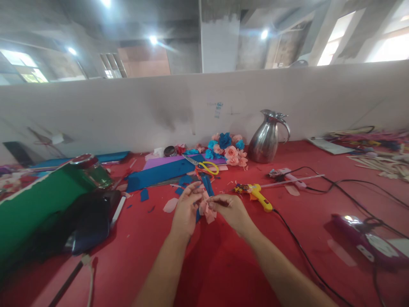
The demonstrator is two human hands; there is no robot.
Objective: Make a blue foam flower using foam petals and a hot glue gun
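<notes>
Between my two hands, above the red tabletop, is a pink paper flower (209, 214) with loose, crinkled petals. My left hand (187, 209) curls around its left side, fingers bent, and partly hides it. Thumb and fingers of my right hand (231, 209) pinch a petal at the flower's upper right. Just beyond lie strips of blue paper (207, 184) and scissors with yellow handles (209, 167). A yellow hot glue gun (262, 199) rests to the right of my right hand, its nozzle end smeared with dark residue.
Finished pink and blue paper flowers (225, 147) are bunched at the back beside a steel jug (266, 138). Black cords (297, 243) cross the right side. A glass jar (92, 170), green board (41, 204) and black bag (96, 217) occupy the left. A white partition (128, 111) stands behind.
</notes>
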